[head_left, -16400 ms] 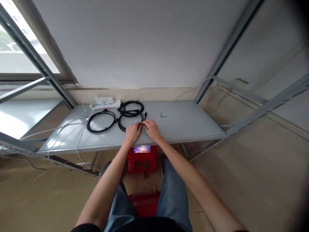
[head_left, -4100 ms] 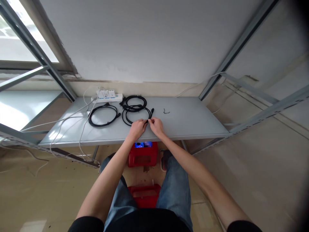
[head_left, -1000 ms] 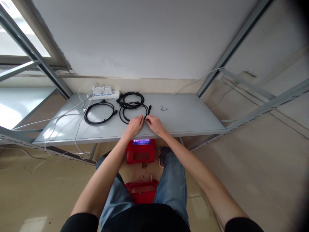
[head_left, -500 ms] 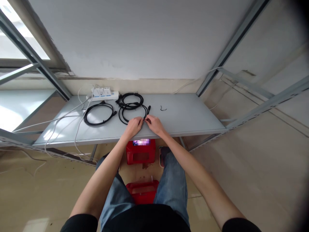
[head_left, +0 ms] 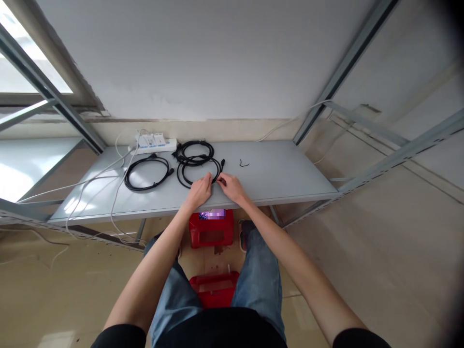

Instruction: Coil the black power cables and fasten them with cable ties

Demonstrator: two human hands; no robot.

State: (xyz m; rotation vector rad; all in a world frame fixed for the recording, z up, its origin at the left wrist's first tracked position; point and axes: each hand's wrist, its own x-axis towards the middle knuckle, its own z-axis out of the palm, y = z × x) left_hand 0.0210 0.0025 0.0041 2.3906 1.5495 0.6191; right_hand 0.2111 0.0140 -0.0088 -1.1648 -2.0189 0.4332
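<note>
My left hand (head_left: 200, 192) is closed at the near side of a coiled black power cable (head_left: 219, 169), its fingertips pinched on the loop. Just to the right, my right hand (head_left: 231, 188) pinches the same part of the coil, with thumb and forefinger together. Only a small dark bit shows between the two hands; whether a tie is there I cannot tell. Behind, and overlapping this coil, lies a second black cable coil (head_left: 197, 142). Another coiled black cable (head_left: 127, 180) rests on the left. A short bent black tie (head_left: 244, 165) lies to the right of the hands.
A white power strip (head_left: 170, 144) with adapters plugged in sits at the back of the grey shelf (head_left: 282, 174). White cords (head_left: 87, 182) run across its left side and hang over the front edge. Metal uprights frame both sides. Red stools (head_left: 194, 234) stand below.
Both hands stay at the coil's near side, with only slight finger movement. The view has shifted a little; the cables on the shelf lie as before.
</note>
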